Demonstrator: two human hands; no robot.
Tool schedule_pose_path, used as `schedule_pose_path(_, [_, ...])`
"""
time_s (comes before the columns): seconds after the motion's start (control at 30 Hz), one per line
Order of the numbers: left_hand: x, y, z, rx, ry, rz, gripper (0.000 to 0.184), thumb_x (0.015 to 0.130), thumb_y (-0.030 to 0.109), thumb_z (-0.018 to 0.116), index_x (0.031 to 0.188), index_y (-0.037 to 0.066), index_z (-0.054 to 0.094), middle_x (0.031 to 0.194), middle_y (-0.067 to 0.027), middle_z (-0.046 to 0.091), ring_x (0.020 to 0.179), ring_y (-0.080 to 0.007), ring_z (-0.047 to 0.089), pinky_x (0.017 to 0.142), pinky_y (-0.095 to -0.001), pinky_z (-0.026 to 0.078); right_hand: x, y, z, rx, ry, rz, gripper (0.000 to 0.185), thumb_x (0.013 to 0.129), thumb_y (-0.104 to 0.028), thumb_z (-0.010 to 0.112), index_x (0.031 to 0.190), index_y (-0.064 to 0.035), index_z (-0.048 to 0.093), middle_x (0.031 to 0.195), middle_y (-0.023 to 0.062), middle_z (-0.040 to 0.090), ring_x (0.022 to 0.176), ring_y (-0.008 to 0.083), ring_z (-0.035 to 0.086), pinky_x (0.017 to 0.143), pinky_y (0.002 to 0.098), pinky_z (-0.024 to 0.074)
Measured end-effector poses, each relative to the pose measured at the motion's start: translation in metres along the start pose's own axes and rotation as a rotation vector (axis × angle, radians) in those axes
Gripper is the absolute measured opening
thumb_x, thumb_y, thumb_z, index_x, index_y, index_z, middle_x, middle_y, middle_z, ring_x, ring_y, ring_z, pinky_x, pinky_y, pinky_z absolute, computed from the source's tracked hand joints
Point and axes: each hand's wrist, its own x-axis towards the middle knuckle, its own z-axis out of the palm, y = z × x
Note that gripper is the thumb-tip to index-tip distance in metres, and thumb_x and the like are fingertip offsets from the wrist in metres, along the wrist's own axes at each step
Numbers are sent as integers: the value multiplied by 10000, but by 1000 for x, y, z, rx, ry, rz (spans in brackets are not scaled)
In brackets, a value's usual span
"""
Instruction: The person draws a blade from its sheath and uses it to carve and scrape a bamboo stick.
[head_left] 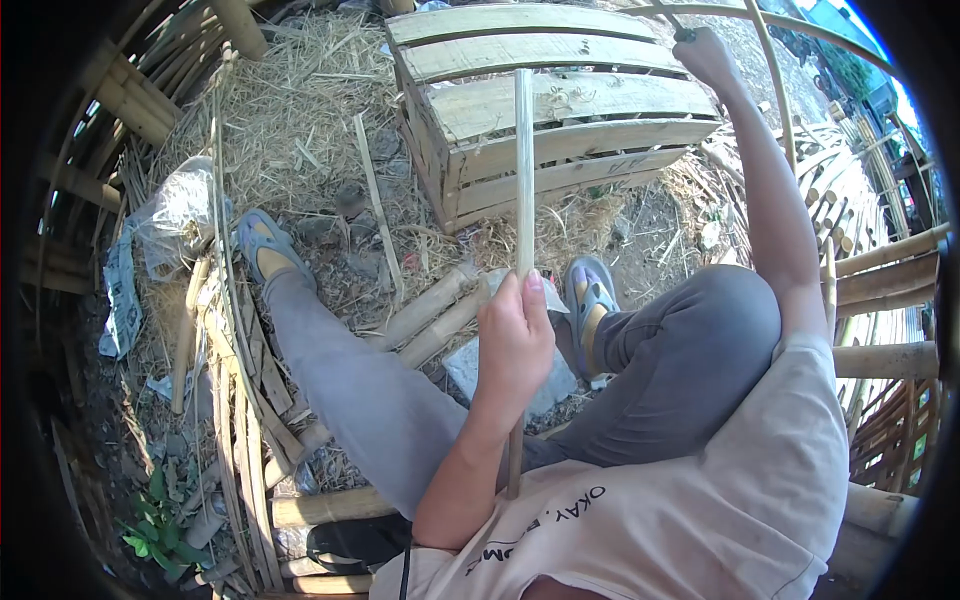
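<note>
In the middle of the head view, my left hand [515, 330] is closed around a bamboo stick [525, 170]. The stick stands nearly upright, its lower end against my shirt and its upper end overlapping the crate in view. My right arm is stretched to the upper right. There, my right hand [708, 60] is closed on the dark handle [686, 35] of a slim tool that resembles a knife; the view's edge cuts it off. A slatted wooden crate [580, 100] sits on the ground beyond the stick, left of my right hand.
Straw and shavings [300, 110] cover the ground. Bamboo poles [425, 315] and a pale block [465, 370] lie between my feet. A plastic bag [180, 220] and split bamboo strips [240, 430] are on the left. Cut bamboo pieces [835, 205] are piled on the right, beside bamboo rails [885, 290].
</note>
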Motion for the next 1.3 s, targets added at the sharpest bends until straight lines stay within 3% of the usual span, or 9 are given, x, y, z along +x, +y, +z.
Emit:
schedule_pose_path(0.07, [3,-1,-3,-25,32,-2,332,1052,214,465,838,-30,535,553,-153,465,479,-301,493,518,-450,373,-27,-7,-2,287,-16,61,203,800,-199,635,814,-1,678,605,75,608,557,189,605,566,356,482])
schedule_pose_path(0.1, [5,-5,-2,-28,45,9,338,1052,216,467,829,-30,528,556,-153,462,476,-299,482,521,-453,372,-38,-17,2,440,-105,88,171,816,-184,658,729,-44,614,549,-8,505,480,88,470,489,284,392])
schedule_pose_path(0.27, [13,-18,0,-251,-17,-134,356,1082,295,411,840,42,479,570,-37,417,437,-148,376,440,-339,312,-101,-94,-15,350,-205,-184,336,825,-230,744,671,-71,492,590,-10,515,513,91,440,522,303,365])
schedule_pose_path(0.33, [16,-2,-9,-586,-100,-335,336,1099,359,365,890,113,459,601,62,357,446,-24,280,383,-224,216,-121,-112,-14,304,-155,-363,295,812,-220,755,738,0,574,631,55,570,566,192,533,606,359,436])
schedule_pose_path(0.4, [20,5,-17,-798,-145,-397,352,1098,399,338,899,131,449,600,70,319,438,-21,239,367,-214,178,-137,-129,-21,138,-342,-435,269,785,-247,749,940,-29,728,830,148,717,782,306,695,737,418,535])
schedule_pose_path(0.53, [23,5,-27,-987,-234,-393,377,1097,435,309,900,145,446,598,72,291,439,-19,210,364,-209,149,-160,-145,-22,137,-480,-541,181,749,-184,715,858,-40,733,783,159,708,765,346,692,721,436,546])
schedule_pose_path(0.93, [26,6,-12,-669,-31,-352,356,1101,369,347,871,111,434,605,57,361,423,-18,282,350,-208,207,-183,-167,-26,30,-469,-642,199,655,-102,639,809,-3,718,737,218,678,744,390,684,721,467,550])
schedule_pose_path(1.13, [19,-3,-5,-188,164,0,374,1102,313,369,821,83,455,601,44,400,460,-32,360,410,-214,295,-180,-177,-21,11,-446,-614,197,596,-90,692,771,0,701,713,211,670,726,390,679,693,461,548])
schedule_pose_path(1.3, [10,3,-6,-25,159,14,390,1098,294,386,803,57,479,591,13,458,497,-61,432,459,-264,348,-173,-172,-12,34,-399,-617,216,593,-96,716,787,0,709,731,208,680,732,387,682,696,445,555])
